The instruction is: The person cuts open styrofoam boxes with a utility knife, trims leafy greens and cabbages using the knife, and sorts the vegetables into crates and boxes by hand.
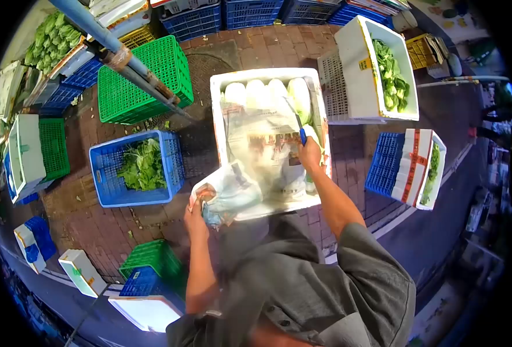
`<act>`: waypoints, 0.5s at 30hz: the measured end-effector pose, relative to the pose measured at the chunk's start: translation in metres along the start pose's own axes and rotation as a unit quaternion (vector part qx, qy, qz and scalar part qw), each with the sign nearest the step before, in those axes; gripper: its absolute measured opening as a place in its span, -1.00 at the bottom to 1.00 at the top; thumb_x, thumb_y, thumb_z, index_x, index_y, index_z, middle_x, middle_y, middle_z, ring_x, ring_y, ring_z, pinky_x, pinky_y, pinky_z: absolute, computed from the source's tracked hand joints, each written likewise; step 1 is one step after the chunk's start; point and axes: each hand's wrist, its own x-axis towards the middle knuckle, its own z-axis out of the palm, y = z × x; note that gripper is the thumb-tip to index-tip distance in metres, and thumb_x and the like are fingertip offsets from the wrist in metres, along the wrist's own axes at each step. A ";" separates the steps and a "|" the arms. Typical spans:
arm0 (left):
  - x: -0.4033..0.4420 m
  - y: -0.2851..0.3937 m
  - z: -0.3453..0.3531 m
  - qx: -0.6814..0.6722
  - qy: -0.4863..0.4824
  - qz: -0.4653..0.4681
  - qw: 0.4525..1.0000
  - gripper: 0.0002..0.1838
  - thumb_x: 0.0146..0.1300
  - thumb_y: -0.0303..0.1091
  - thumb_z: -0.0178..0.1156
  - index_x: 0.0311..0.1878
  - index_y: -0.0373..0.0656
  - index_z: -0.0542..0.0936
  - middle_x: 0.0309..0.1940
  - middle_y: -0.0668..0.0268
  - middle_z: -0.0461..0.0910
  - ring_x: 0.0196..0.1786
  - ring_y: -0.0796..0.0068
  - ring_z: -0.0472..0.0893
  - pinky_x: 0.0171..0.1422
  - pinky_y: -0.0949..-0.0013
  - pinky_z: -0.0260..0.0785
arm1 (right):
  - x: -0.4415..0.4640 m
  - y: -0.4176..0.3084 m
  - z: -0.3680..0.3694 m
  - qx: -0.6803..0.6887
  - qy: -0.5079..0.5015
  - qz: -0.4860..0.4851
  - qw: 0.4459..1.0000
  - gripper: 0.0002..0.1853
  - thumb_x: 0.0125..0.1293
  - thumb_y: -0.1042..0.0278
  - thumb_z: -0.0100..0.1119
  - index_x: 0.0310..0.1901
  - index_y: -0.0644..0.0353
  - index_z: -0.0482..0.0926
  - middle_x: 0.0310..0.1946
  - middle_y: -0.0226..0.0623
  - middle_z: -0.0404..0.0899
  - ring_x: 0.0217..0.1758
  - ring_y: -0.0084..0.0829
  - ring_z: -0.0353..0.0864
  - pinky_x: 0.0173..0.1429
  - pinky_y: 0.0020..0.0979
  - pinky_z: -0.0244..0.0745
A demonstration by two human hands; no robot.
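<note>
A white foam box (pixel 216 118) stands in front of me with several pale cabbages (pixel 256 91) lined up along its far end. A printed, wrinkled sheet (pixel 267 151), of paper or film, covers much of the rest. My right hand (pixel 310 153) is closed round a knife (pixel 302 134) by its blue handle, above the box's right side; the blade points away over the cabbages. At the near left corner of the box, my left hand (pixel 196 218) is closed on a crumpled part of a whitish sheet (pixel 233 188). Whether both sheet parts are one piece I cannot tell.
A blue crate (pixel 175 173) with leafy trimmings (pixel 143 165) stands at left, behind it a green crate (pixel 143 78) and a slanting metal pole (pixel 131 61). Foam boxes of greens (pixel 392 78) sit on crates at right. Brick paving (pixel 82 225) lies below.
</note>
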 end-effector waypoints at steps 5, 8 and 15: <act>0.021 0.029 0.004 0.094 -0.090 0.008 0.992 -0.62 0.43 -0.28 0.17 0.17 -0.34 0.52 0.01 0.25 0.59 0.02 0.54 0.55 0.15 0.43 0.37 | -0.061 -0.078 -0.025 0.102 -0.005 -0.053 0.993 -0.84 0.24 0.35 0.20 -0.30 0.27 0.54 -0.48 0.10 0.57 -0.37 0.13 0.58 -0.26 -0.03 0.43; 0.046 0.024 0.000 0.102 -0.114 -0.014 0.988 -0.58 0.46 -0.18 0.15 0.18 -0.32 0.52 0.03 0.29 0.59 0.06 0.53 0.54 0.17 0.43 0.36 | -0.104 -0.143 -0.009 0.225 -0.118 -0.065 0.965 -0.76 0.22 0.30 0.25 -0.14 0.24 0.62 -0.47 -0.10 0.65 -0.36 -0.29 0.67 -0.19 -0.27 0.54; 0.072 0.047 -0.033 0.026 -0.145 -0.169 0.975 -0.52 0.50 0.13 0.01 0.09 -0.11 0.55 -0.12 0.31 0.60 -0.10 0.36 0.61 -0.01 0.26 0.51 | -0.195 -0.240 0.059 0.510 -0.481 -0.043 0.712 -0.63 0.37 0.37 0.14 0.17 0.30 0.49 -0.25 -0.29 0.65 -0.25 -0.44 0.61 -0.05 -0.29 0.55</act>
